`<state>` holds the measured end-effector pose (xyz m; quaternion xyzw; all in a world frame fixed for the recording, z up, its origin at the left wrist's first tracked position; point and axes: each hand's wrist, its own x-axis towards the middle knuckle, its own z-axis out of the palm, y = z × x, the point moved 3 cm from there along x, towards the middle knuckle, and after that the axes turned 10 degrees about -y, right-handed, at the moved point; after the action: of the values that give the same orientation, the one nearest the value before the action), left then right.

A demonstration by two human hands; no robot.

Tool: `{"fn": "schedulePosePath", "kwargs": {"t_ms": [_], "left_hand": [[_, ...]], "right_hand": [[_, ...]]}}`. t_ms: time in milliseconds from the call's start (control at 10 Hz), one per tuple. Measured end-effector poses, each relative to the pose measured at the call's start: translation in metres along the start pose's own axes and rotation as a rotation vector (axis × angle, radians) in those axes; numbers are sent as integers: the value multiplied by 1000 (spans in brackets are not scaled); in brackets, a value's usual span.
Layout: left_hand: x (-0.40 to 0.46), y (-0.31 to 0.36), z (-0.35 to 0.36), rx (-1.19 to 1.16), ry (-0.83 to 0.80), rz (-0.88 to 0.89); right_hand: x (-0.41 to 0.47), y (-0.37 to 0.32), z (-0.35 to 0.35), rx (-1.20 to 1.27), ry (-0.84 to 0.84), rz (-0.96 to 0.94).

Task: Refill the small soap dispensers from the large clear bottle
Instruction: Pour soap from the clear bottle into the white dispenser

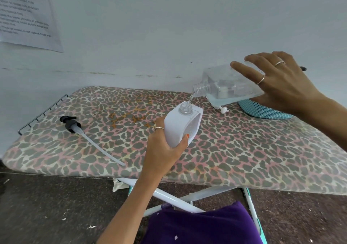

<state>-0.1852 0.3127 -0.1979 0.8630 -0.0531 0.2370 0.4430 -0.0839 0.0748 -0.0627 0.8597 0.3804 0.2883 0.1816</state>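
The left hand [165,148] grips a small white soap dispenser [183,126] around its lower body, thumb on the near edge and fingers wrapped behind, holding it tilted above the leopard-print ironing board [244,150]. The dispenser's clear threaded neck [185,109] is uncapped and points up and slightly right.

The right hand [277,82] holds the large clear bottle [229,85] from above, fingers spread over its upper face and thumb beneath, tipping it almost onto its side with the mouth [197,89] pointing left and down. The bottle mouth sits just above and to the right of the dispenser's neck, apart from it, and a thin stream of clear liquid [190,99] runs from one into the other.

A shallow layer of pale bluish liquid lies along the bottle's lower side; most of the bottle is empty. How full the dispenser is cannot be told through its white wall.

A black pump head with a long translucent tube [78,131] lies on the board well left of the hands. A small white pump piece [223,109] rests under the bottle, beside a teal mesh item [262,110] at the board's right.
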Motion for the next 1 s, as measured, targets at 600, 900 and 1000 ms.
{"fn": "schedulePosePath", "kwargs": {"t_ms": [600, 900, 1000], "left_hand": [[0, 0, 0, 21, 11, 8], [0, -3, 1, 8, 2, 3], [0, -2, 1, 10, 2, -10]], "right_hand": [[0, 1, -2, -3, -6, 1], [1, 1, -3, 2, -7, 1], [2, 2, -4, 5, 3, -4]]}}
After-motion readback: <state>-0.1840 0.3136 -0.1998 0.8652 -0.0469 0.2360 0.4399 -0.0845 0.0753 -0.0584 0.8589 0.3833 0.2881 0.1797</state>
